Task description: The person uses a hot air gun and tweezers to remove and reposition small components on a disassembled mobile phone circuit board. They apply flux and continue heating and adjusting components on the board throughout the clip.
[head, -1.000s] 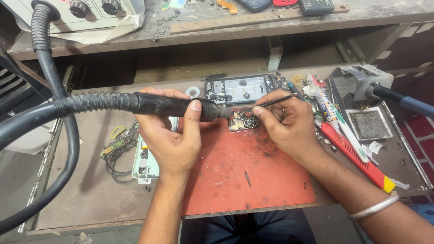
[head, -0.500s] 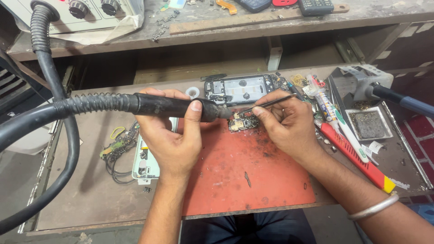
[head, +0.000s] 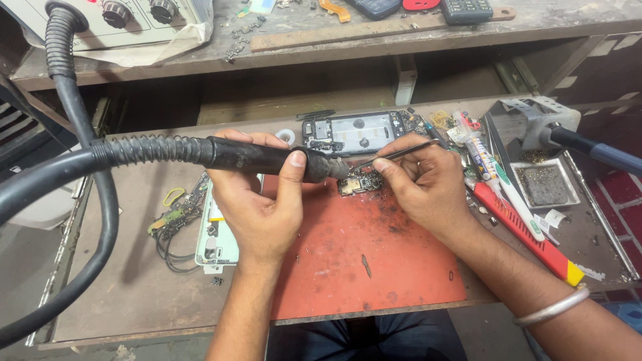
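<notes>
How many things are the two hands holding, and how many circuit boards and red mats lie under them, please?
Hot-air handpieces, in left hand: 1
Tweezers, in right hand: 1
Small circuit boards: 1
Red mats: 1
Total: 4

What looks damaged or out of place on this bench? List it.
The red mat is scorched and stained near the small circuit board. An opened phone frame lies stripped above it, and loose wires and parts sprawl beside the left hand.
</notes>
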